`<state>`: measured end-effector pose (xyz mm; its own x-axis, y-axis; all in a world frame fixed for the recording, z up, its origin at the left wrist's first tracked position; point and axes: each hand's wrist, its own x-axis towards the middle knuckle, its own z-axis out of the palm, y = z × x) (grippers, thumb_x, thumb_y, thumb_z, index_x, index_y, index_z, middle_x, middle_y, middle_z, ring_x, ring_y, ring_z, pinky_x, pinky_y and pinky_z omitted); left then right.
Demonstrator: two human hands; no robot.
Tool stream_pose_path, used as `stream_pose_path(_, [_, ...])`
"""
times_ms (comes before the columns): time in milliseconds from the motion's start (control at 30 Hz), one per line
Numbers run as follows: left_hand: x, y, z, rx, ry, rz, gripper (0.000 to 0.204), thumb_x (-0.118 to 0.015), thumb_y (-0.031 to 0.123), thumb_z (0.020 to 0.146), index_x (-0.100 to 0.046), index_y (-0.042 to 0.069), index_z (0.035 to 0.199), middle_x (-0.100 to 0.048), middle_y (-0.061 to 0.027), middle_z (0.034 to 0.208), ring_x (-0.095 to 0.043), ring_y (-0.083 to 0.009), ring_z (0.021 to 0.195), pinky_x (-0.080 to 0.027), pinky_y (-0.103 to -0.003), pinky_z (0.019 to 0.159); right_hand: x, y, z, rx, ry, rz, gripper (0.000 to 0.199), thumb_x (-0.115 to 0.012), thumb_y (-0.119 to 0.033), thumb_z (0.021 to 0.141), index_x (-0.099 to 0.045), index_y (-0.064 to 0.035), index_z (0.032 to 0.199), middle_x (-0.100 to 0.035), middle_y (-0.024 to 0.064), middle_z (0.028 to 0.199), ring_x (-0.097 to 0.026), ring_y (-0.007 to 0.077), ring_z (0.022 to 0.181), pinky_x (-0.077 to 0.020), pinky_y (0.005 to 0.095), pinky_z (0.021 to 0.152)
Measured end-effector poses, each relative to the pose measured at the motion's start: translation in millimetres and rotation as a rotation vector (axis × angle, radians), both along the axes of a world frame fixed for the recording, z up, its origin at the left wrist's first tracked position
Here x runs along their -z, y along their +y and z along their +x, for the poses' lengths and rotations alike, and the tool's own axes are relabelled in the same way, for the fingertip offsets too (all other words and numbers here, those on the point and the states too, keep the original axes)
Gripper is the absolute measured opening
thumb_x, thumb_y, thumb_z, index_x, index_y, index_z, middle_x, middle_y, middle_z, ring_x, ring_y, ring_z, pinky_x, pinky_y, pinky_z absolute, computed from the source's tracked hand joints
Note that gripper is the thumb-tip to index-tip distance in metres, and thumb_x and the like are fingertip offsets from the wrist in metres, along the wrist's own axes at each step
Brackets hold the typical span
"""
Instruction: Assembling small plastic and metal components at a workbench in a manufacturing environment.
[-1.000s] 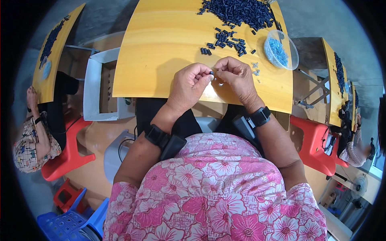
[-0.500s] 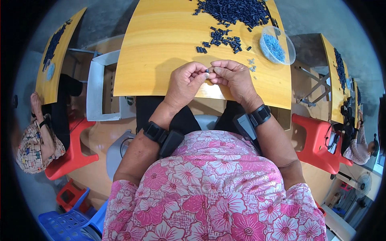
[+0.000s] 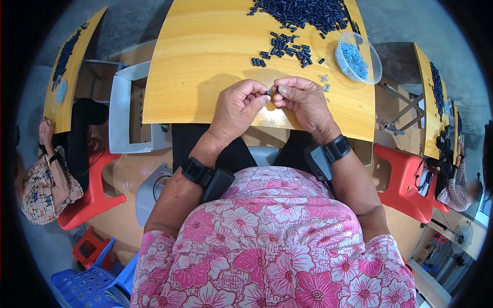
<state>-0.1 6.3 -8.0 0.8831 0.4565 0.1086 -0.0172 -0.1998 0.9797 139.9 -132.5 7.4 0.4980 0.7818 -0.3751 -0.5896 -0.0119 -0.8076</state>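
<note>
My left hand point(image 3: 237, 107) is closed in a pinch over the near part of the yellow table point(image 3: 205, 61). A small dark cylindrical piece point(image 3: 267, 93) pokes out between its thumb and forefinger. Just to the right, my right hand point(image 3: 307, 105) pinches another small dark piece point(image 3: 277, 90), mostly covered by the fingers. A narrow gap separates the two sets of fingertips. Beyond them lies a loose cluster of dark cylindrical pieces point(image 3: 280, 45). Several tiny clear pieces point(image 3: 324, 82) are scattered beside my right hand.
A large heap of dark pieces point(image 3: 303, 13) covers the table's far side. At its right edge stands a clear plastic tub point(image 3: 376, 64) of small bluish pieces point(image 3: 353, 59). A white box point(image 3: 120, 110) is left of the table. Red stools point(image 3: 405, 179) and other people's tables flank me.
My right hand has shifted right, away from my left, opening a gap between the fingertips. A dark piece now shows in its pinch. My left hand has barely moved.
</note>
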Motion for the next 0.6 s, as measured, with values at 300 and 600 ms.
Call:
stream_pose_path(300, [-3.4,-2.8,1.0,-0.008,0.015,0.073,0.007,-0.069,0.002,0.090,-0.065,0.000,0.095,-0.063,0.0009,0.084,-0.057,-0.0047,0.076,-0.049,-0.020,0.068,1.0,-0.6,-3.2,0.027,0.034,0.102,0.012,-0.058,0.004,0.094,-0.063,0.0058,0.105,-0.069,0.0162,0.099,-0.065,0.0202,0.082,-0.0554,0.0321,0.078])
stream_pose_path(600, [-5.7,-3.4,1.1,-0.010,0.007,0.091,0.008,-0.069,0.001,0.088,-0.065,0.000,0.095,-0.064,-0.0003,0.083,-0.056,-0.0050,0.073,-0.048,-0.021,0.066,0.1,1.6,-5.3,0.009,0.009,0.118,0.011,-0.058,0.006,0.093,-0.063,0.0053,0.103,-0.069,0.0172,0.098,-0.063,0.0200,0.081,-0.0544,0.0315,0.078])
